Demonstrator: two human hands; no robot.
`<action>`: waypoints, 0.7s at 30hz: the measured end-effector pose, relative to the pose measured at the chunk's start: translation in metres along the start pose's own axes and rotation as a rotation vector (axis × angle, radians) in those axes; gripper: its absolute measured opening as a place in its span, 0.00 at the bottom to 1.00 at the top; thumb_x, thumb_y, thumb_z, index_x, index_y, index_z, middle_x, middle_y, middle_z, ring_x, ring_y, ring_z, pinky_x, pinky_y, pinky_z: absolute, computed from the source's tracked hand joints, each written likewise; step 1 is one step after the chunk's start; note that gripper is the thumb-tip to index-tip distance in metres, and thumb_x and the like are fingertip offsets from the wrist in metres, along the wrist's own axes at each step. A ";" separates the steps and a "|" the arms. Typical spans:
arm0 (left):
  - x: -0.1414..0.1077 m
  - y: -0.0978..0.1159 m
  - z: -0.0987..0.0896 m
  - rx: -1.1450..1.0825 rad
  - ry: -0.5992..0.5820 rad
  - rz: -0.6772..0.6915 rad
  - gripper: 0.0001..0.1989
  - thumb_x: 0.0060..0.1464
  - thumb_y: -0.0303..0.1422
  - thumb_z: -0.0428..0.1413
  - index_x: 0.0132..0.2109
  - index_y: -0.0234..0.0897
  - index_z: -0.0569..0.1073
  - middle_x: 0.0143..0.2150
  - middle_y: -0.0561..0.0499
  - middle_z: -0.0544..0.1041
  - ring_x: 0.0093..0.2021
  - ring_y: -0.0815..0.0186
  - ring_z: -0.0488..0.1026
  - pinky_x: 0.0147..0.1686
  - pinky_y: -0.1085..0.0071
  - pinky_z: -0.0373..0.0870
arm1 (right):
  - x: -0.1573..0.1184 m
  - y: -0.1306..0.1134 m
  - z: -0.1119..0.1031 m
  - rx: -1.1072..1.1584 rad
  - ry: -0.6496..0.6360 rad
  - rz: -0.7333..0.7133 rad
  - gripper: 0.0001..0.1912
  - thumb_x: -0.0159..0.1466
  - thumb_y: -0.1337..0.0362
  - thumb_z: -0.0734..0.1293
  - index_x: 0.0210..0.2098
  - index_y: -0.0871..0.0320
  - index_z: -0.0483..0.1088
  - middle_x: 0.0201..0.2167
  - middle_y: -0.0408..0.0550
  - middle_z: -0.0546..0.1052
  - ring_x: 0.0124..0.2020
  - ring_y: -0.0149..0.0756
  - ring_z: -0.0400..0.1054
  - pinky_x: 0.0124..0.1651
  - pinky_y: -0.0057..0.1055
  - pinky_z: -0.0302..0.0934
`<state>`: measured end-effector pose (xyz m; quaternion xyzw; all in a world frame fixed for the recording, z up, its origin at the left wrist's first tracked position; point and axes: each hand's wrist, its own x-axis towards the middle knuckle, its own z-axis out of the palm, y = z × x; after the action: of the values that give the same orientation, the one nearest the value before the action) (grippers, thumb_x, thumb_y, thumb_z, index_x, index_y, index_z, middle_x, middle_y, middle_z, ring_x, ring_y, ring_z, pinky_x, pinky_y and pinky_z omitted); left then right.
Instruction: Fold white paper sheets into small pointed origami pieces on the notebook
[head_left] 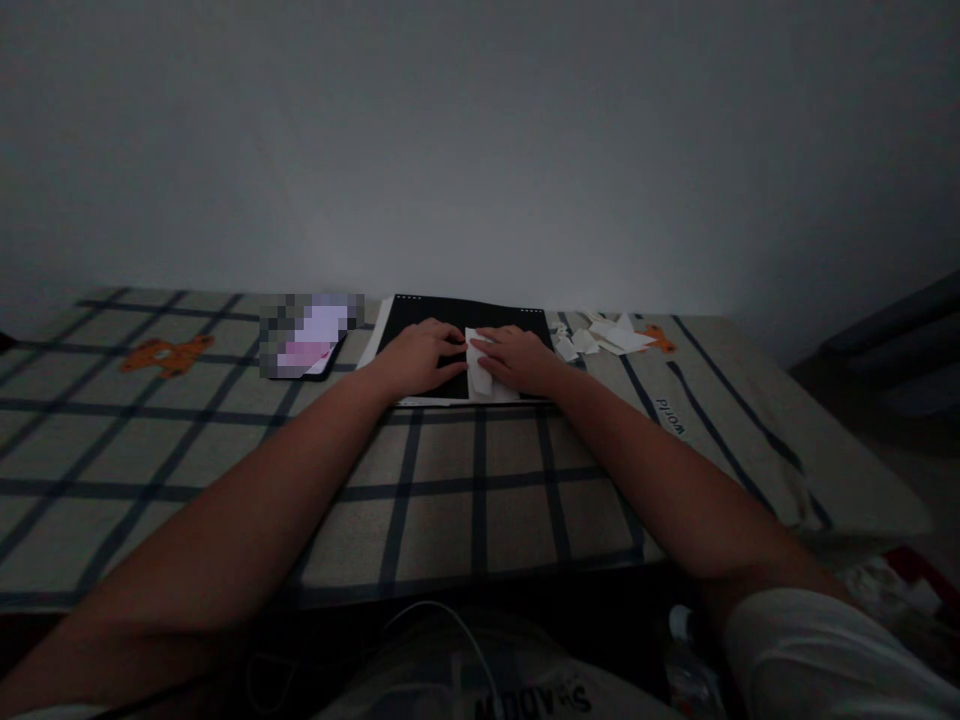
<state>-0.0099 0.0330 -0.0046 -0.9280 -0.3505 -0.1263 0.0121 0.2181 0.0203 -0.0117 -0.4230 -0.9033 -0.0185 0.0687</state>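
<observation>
A narrow piece of folded white paper [480,378] lies on a black sheet or pad [450,308] with small white marks along its far edge. My right hand [517,357] rests over the right side of the paper, fingers stretched out flat across it. From the left, my left hand [421,357] reaches the paper's left edge, its thumb and fingers apart; whether the fingertips touch the paper, I cannot tell. White sheets show beneath the black one along its left and near edges. Part of the folded paper is hidden under my right fingers.
Several torn white paper scraps [600,337] lie right of the black sheet. A phone [311,340] with a lit, partly blurred screen lies left. The checked tablecloth [442,470] has orange printed figures. A wall [465,150] stands behind; a plastic bottle [690,665] is below the near edge.
</observation>
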 end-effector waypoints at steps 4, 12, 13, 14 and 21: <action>0.000 -0.001 -0.001 -0.010 -0.006 0.005 0.20 0.62 0.41 0.52 0.53 0.38 0.79 0.56 0.43 0.76 0.56 0.55 0.70 0.58 0.56 0.64 | 0.000 0.000 0.001 -0.014 0.000 0.013 0.27 0.73 0.54 0.52 0.67 0.55 0.61 0.69 0.53 0.61 0.62 0.53 0.59 0.55 0.48 0.61; 0.001 -0.004 0.002 0.001 0.011 0.027 0.20 0.62 0.41 0.52 0.53 0.35 0.79 0.56 0.42 0.76 0.55 0.55 0.70 0.58 0.57 0.65 | 0.001 0.000 0.004 -0.010 0.014 0.023 0.27 0.73 0.53 0.52 0.66 0.55 0.62 0.68 0.53 0.62 0.61 0.53 0.59 0.54 0.48 0.61; 0.001 -0.004 0.002 -0.002 0.013 0.028 0.20 0.62 0.41 0.52 0.53 0.35 0.79 0.56 0.42 0.76 0.55 0.55 0.70 0.58 0.57 0.65 | 0.001 -0.001 0.004 -0.013 0.017 0.023 0.27 0.73 0.53 0.52 0.66 0.55 0.62 0.68 0.53 0.62 0.61 0.53 0.59 0.54 0.48 0.61; 0.001 -0.004 0.002 -0.007 0.014 0.028 0.20 0.62 0.41 0.52 0.52 0.35 0.79 0.56 0.42 0.76 0.55 0.55 0.70 0.58 0.57 0.65 | 0.002 -0.001 0.004 -0.015 0.018 0.023 0.27 0.73 0.53 0.52 0.66 0.55 0.61 0.68 0.54 0.62 0.61 0.53 0.59 0.54 0.48 0.61; 0.001 -0.002 -0.001 0.007 -0.010 0.008 0.20 0.63 0.42 0.51 0.53 0.38 0.79 0.56 0.44 0.76 0.55 0.55 0.70 0.57 0.57 0.66 | 0.002 -0.003 0.002 -0.013 0.005 0.042 0.27 0.73 0.52 0.52 0.66 0.55 0.61 0.68 0.54 0.61 0.61 0.54 0.59 0.54 0.49 0.61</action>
<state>-0.0103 0.0351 -0.0037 -0.9299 -0.3472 -0.1203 0.0140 0.2142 0.0196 -0.0138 -0.4423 -0.8939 -0.0240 0.0685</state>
